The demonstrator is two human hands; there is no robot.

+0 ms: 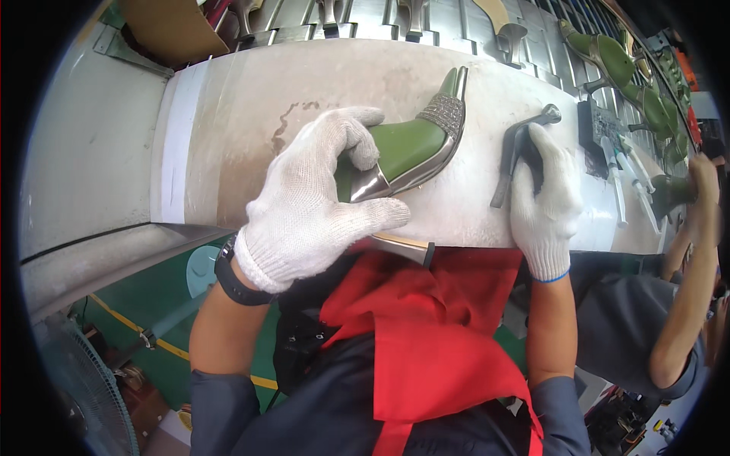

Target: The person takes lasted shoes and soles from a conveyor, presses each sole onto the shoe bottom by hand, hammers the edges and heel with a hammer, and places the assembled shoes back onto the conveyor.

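Observation:
A green pointed shoe (411, 148) with a glittering silver band and shiny silver edging lies on its side on the pale worktable (251, 99). My left hand (308, 190), in a white knit glove, grips its left end, thumb below and fingers over the green upper. That end is partly hidden by the glove. My right hand (549, 194), also gloved, is closed round a dark metal hammer (511, 156), whose round face points up and right. Its handle is hidden in the hand. The hammer is apart from the shoe.
Behind the table runs a slatted metal conveyor (452, 23) carrying shoes and heels. Right of the hammer are a dark box (598, 125) and several syringes (620, 178). A pale strip (403, 245) with a dark end sits by the near edge. A co-worker's arm (688, 304) is at right.

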